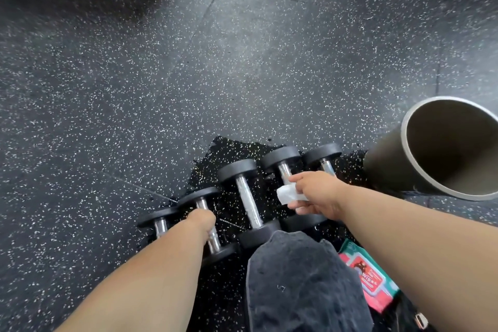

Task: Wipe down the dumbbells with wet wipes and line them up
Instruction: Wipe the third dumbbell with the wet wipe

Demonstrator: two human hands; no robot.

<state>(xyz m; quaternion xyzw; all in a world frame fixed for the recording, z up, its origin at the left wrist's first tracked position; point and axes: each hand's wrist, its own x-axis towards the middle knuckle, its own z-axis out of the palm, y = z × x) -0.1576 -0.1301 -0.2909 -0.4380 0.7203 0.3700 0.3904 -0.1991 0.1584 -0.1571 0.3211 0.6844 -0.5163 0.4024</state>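
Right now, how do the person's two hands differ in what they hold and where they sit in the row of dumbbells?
The left hand grips the chrome handle of the second dumbbell from the left and holds no wipe. The right hand pinches a crumpled white wipe over the fourth dumbbell's handle. The left hand sits nearer the camera, the right farther along the row. Both are bare and reach down to dumbbells lying on the wet floor patch.

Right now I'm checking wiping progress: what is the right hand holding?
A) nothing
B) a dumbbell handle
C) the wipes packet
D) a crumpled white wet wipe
D: the right hand pinches a crumpled white wet wipe above the dumbbells, while the wipes packet lies on the floor.
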